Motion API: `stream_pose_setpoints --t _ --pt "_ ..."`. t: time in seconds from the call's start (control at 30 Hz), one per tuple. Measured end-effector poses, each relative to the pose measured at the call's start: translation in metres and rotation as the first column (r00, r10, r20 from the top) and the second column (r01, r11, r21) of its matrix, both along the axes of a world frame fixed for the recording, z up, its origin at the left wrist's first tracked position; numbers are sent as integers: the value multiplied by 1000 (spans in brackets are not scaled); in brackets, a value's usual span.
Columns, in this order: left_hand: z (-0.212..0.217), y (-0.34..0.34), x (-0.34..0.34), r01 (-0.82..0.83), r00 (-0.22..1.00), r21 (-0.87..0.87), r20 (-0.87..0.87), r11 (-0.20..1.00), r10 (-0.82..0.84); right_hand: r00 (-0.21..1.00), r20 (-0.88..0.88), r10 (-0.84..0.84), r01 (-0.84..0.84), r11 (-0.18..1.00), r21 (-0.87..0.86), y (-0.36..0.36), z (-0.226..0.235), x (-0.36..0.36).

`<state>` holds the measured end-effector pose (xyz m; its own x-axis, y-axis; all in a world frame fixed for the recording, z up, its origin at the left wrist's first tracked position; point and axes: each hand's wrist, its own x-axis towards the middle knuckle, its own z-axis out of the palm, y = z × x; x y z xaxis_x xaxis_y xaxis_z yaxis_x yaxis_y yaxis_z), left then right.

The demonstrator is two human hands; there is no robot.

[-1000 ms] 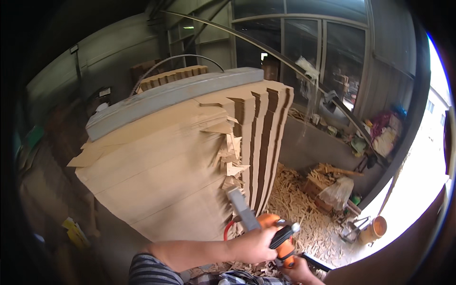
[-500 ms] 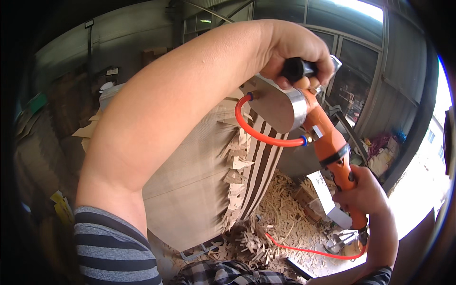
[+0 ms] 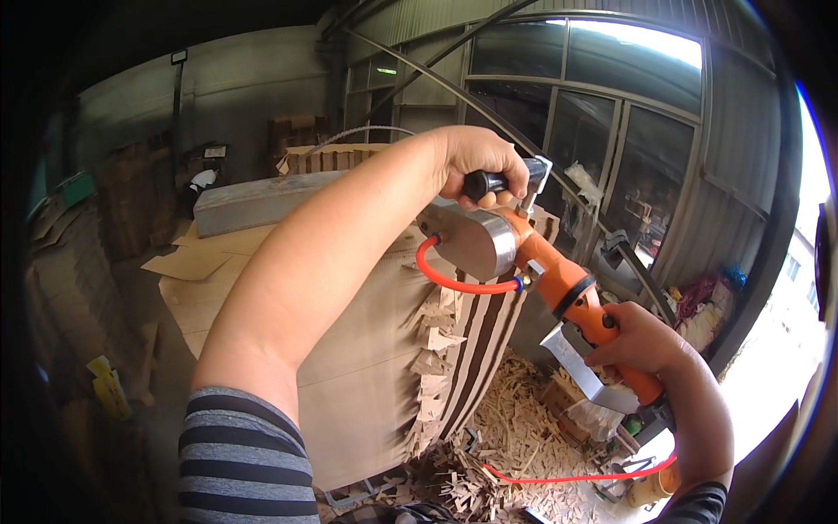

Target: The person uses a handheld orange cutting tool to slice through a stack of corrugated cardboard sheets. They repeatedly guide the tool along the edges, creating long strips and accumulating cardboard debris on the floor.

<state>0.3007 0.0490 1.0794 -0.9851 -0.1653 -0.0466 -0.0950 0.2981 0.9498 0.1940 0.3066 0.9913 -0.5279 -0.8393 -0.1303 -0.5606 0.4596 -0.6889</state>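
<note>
Both hands on orange tool, perhaps against cardboard

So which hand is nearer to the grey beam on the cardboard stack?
Left. The left hand, on the black handle of the orange tool, is right of the visible grey beam; the right hand, around the tool's body, is lower and farther right.

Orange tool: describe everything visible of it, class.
The orange tool has a plastic-looking body, a black band, a rounded metallic head and a black side handle. A red hose loops from head to body. The tool slants toward the lower right, its head by the cardboard stack; contact is unclear. The left hand grips the side handle, the right hand its rear, beside a bent silver plate.
</note>
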Motion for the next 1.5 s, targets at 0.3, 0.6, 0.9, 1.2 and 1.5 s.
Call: stream_pose_setpoints --t 0.3,0.6,0.9,1.2,1.5 --pt "-19 -28 -23 -2 1000 -33 -3 999 2 999 0 -42 42 994 98 -20 -9 -14" --pt "-24 -20 -21 -43 999 -48 26 998 45 999 37 31 -36 990 134 -20 -21 -21" --pt "-49 -22 -27 -66 995 -53 65 996 70 994 99 37 -51 988 145 -20 -45 -22" --pt "-78 -9 -42 -99 987 -121 114 988 113 983 184 20 -44 991 125 -15 -84 -34" --pt "-107 -5 -38 -143 970 -158 173 977 170 970 232 73 -106 985 134 -22 -126 -42"
